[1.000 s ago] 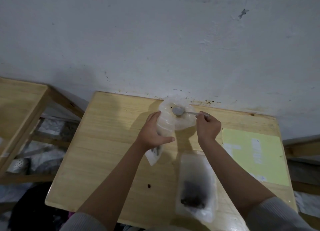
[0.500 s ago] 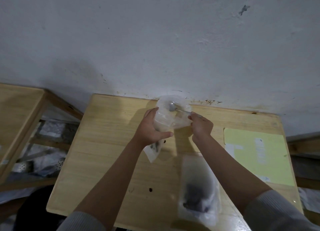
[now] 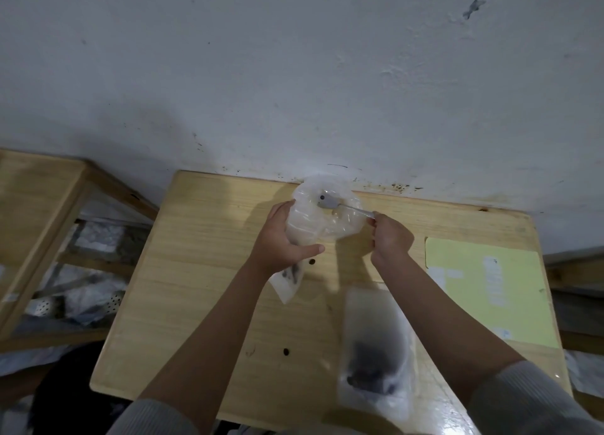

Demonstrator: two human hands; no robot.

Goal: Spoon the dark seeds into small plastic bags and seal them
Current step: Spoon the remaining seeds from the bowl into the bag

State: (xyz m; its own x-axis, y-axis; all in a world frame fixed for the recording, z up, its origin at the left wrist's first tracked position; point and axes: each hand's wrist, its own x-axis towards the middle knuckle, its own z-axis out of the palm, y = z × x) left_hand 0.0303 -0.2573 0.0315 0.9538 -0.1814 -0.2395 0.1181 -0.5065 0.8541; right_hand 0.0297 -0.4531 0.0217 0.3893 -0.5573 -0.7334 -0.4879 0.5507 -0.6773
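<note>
My left hand (image 3: 281, 240) grips a clear plastic bag (image 3: 313, 220) around its middle, above the wooden table (image 3: 202, 271). The bag's mouth gapes wide toward the wall, and a few dark seeds sit in its bottom corner (image 3: 291, 275) below my fist. My right hand (image 3: 390, 238) pinches the handle of a small metal spoon (image 3: 327, 202), whose bowl is inside the bag's mouth with a dark seed on it. A larger clear bag of dark seeds (image 3: 376, 359) lies flat near the front edge, under my right forearm.
Two loose dark seeds lie on the table, one seed (image 3: 312, 262) by my left thumb and another seed (image 3: 286, 352) nearer the front. A yellow-green sheet (image 3: 483, 291) covers the right part. A wooden shelf frame (image 3: 42, 206) stands left. A white wall runs behind.
The spoon's bowl has stayed inside the bag's mouth, shifting slightly. A loose seed now shows on the table by my left thumb. The view has shifted a little.
</note>
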